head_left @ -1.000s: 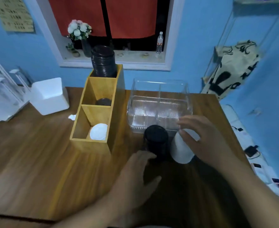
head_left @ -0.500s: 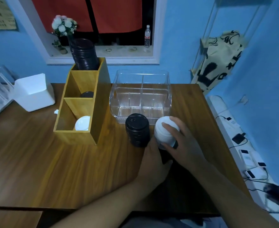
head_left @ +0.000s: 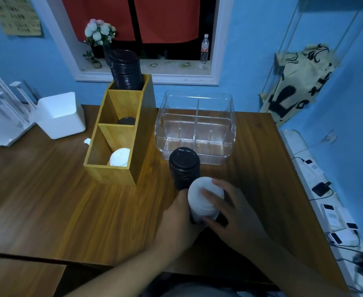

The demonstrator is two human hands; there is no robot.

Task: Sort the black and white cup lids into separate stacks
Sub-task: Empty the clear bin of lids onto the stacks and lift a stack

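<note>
Since a moment ago the white lids (head_left: 205, 197) have come nearer the table's (head_left: 69, 211) front edge, apart from the black lid stack (head_left: 183, 167) just behind them. The right hand (head_left: 229, 213) wraps their top and side; the left hand (head_left: 179, 213) cups their left base. The white stack stands upright between both hands, the wooden organizer (head_left: 120, 146) off to the left.

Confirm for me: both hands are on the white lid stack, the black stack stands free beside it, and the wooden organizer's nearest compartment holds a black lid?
Not quite. In the head view the wooden organizer's nearest compartment holds a white lid, not a black one. The rest stands: left hand and right hand grip the white lid stack, and the black stack stands free beside it.
</note>
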